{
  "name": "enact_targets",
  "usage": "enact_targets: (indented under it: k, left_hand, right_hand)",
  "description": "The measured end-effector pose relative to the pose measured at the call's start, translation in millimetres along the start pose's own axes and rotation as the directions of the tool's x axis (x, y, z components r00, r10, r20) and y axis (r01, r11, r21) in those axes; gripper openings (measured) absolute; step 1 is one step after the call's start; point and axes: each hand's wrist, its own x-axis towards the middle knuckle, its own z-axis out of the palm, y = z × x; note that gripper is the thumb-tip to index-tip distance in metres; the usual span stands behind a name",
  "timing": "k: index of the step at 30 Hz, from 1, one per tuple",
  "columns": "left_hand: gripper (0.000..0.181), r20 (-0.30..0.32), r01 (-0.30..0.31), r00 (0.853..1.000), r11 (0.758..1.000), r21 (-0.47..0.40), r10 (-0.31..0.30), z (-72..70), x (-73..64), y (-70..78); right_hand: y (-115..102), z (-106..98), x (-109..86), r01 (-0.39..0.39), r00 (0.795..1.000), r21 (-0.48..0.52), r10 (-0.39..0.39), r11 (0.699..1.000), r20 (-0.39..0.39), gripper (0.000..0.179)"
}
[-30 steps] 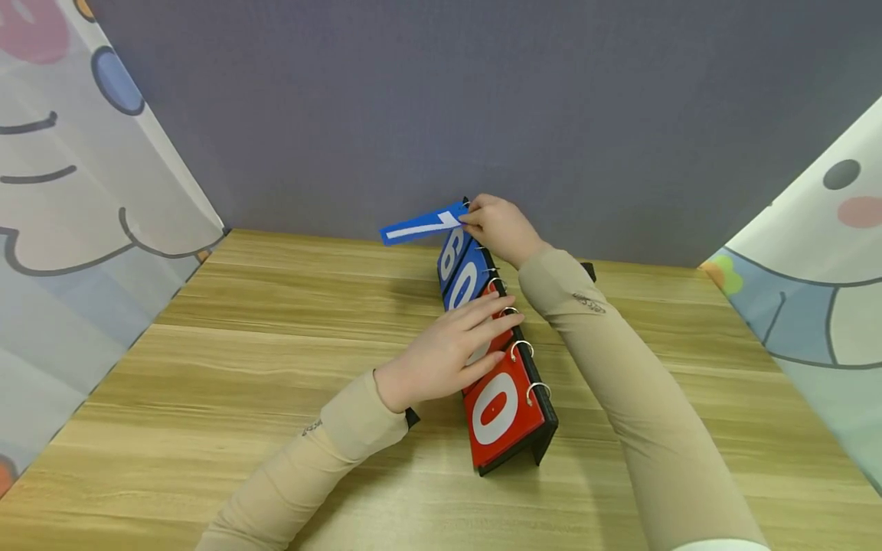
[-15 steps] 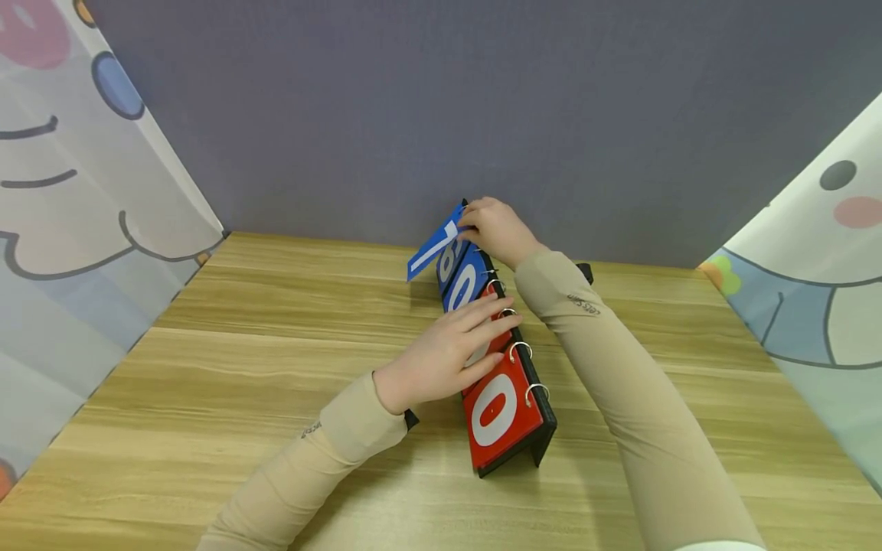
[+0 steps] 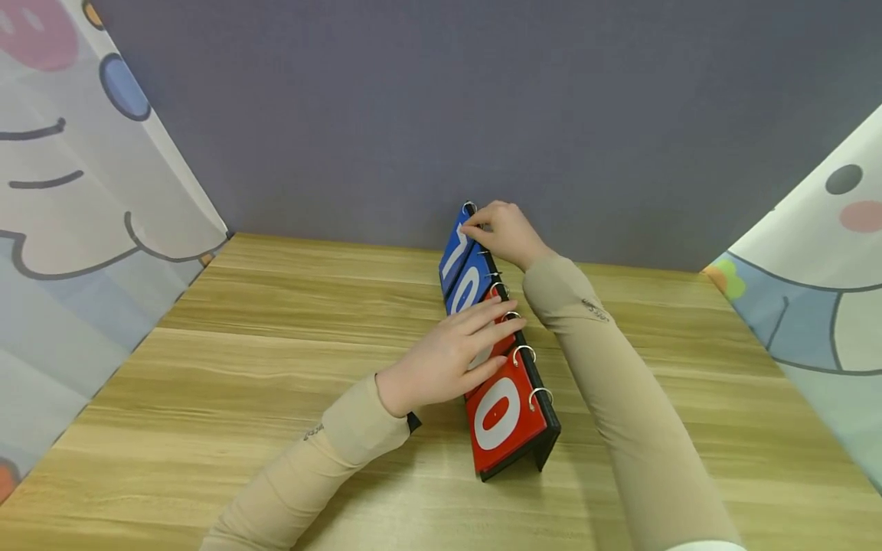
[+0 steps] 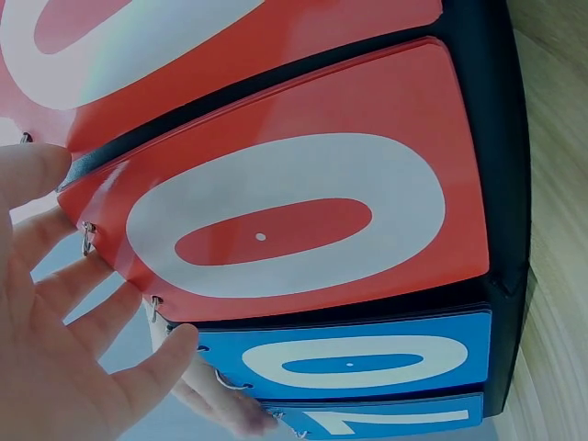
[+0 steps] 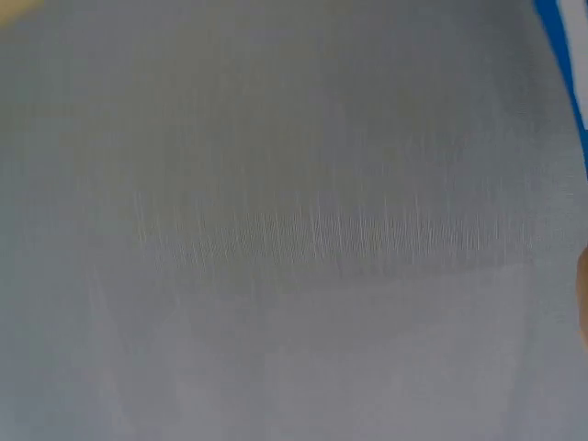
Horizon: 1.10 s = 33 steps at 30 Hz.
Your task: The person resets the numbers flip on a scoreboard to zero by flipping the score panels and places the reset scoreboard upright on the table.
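Note:
A flip scoreboard (image 3: 511, 417) with a black stand lies lengthwise away from me, its number cards hung on metal rings. The near red cards show 0, one of them a red card (image 4: 303, 216) partly under my left hand in the head view. Farther off are a blue 0 card (image 4: 358, 360) and a blue 1 card (image 3: 455, 251), which lies flat against the board. My left hand (image 3: 448, 356) rests across the middle of the board, fingers spread. At the far end my right hand (image 3: 508, 231) has its fingertips by the blue 1 card's upper edge.
The scoreboard stands on a wooden table (image 3: 296, 367). A grey partition (image 3: 441, 107) rises close behind its far end. Printed cartoon curtains (image 3: 76, 199) flank the table. Mostly the grey surface fills the right wrist view, with a blue card edge at upper right.
The blue 1 card, raised a second ago, has swung down onto the board and covers the numeral beneath it. My right hand has shifted slightly; the left has stayed in place.

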Motion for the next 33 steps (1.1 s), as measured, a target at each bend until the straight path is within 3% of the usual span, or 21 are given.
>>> enact_targets:
  k: [2, 4, 6, 8, 11, 15, 17, 19, 24, 29, 33]
  left_hand:
    - [0.044, -0.002, -0.003, 1.0, 1.0, 0.002, 0.003, 0.3, 0.5, 0.3]
    - [0.044, -0.008, -0.004, 1.0, 1.0, 0.001, 0.004, 0.9, 0.9, 0.1]
    - [0.044, -0.009, -0.004, 1.0, 1.0, 0.002, 0.004, 1.2, 1.2, 0.0]
    - [0.044, -0.012, -0.01, 1.0, 1.0, 0.003, 0.01, 1.7, 1.7, 0.0]
    - [0.044, -0.011, -0.009, 1.0, 1.0, 0.003, 0.009, 2.3, 1.9, -0.2]
    - [0.044, -0.011, 0.002, 1.0, 1.0, -0.007, -0.002, 2.1, 1.7, 0.1]
    - [0.044, -0.013, 0.002, 1.0, 1.0, -0.008, -0.002, 1.8, 1.7, 0.3]
    - [0.044, -0.013, 0.0, 1.0, 1.0, -0.005, 0.0, 1.8, 1.9, 0.5]
    - [0.044, -0.014, 0.001, 1.0, 1.0, 0.003, -0.001, 2.3, 0.9, 0.4]
    - [0.044, -0.019, -0.01, 1.0, 1.0, 0.014, 0.01, 2.5, 0.6, 0.8]
    - [0.043, -0.027, -0.016, 0.999, 1.0, 0.023, 0.017, 3.4, 1.0, -0.4]
  right_hand:
    - [4.6, 2.1, -4.5, -0.061, 0.996, 0.121, 0.067, 0.991, -0.052, 0.027]
    - [8.8, 4.6, -10.2, -0.102, 0.987, 0.253, 0.131, 0.962, -0.097, 0.029]
    - [14.3, 7.4, -16.8, -0.124, 0.972, 0.389, 0.19, 0.913, -0.135, 0.03]
    - [20.5, 10.4, -23.8, -0.128, 0.957, 0.535, 0.246, 0.835, -0.156, 0.031]
    - [30.2, 14.2, -33.2, -0.111, 0.938, 0.741, 0.316, 0.662, -0.141, 0.025]
    - [37.8, 15.5, -44.0, -0.123, 0.93, 0.927, 0.366, 0.355, -0.017, 0.021]
    - [40.5, 16.8, -49.5, -0.149, 0.929, 0.96, 0.367, 0.236, 0.054, 0.026]
    - [43.4, 19.7, -54.1, -0.176, 0.929, 0.973, 0.352, 0.149, 0.114, 0.032]
    - [51.8, 32.3, -60.0, -0.251, 0.926, 0.966, 0.304, 0.06, 0.222, 0.036]
    - [56.3, 41.9, -62.8, -0.334, 0.892, 0.943, 0.321, -0.009, 0.319, 0.031]
    - [55.3, 47.3, -61.6, -0.384, 0.88, 0.923, 0.288, -0.033, 0.377, 0.028]
